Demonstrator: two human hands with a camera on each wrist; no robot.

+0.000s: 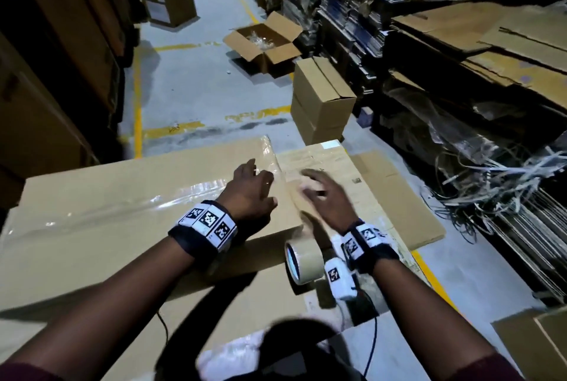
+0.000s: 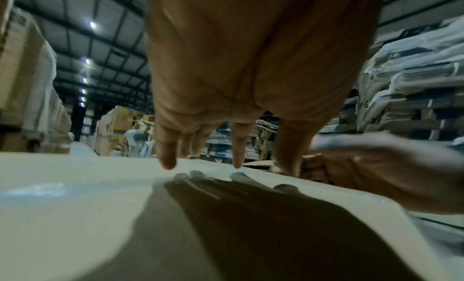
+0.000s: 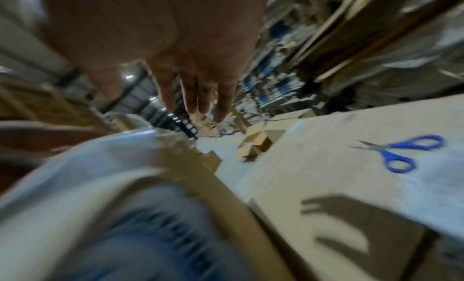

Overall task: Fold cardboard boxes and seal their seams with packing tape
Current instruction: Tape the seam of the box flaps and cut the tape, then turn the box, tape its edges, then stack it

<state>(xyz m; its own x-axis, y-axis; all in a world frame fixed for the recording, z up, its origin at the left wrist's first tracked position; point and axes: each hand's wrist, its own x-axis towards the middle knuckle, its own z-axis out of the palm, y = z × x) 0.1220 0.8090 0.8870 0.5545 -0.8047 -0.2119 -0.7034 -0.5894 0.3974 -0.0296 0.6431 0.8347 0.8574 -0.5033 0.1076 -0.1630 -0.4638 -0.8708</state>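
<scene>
A large brown cardboard box lies in front of me, with a glossy strip of clear tape along its top seam. My left hand is over the box's right end, its fingers straight and spread, the tips just above the surface. My right hand is blurred, with its fingers stretched out. It hovers beside the left hand above a lower cardboard sheet and holds nothing. A roll of packing tape stands on edge under my right wrist. It shows as a blur in the right wrist view.
Blue-handled scissors lie on the cardboard to the right. On the floor ahead stand a closed carton and an open one. Stacks of flat cardboard and tangled strapping line the right side. Tall cartons wall the left.
</scene>
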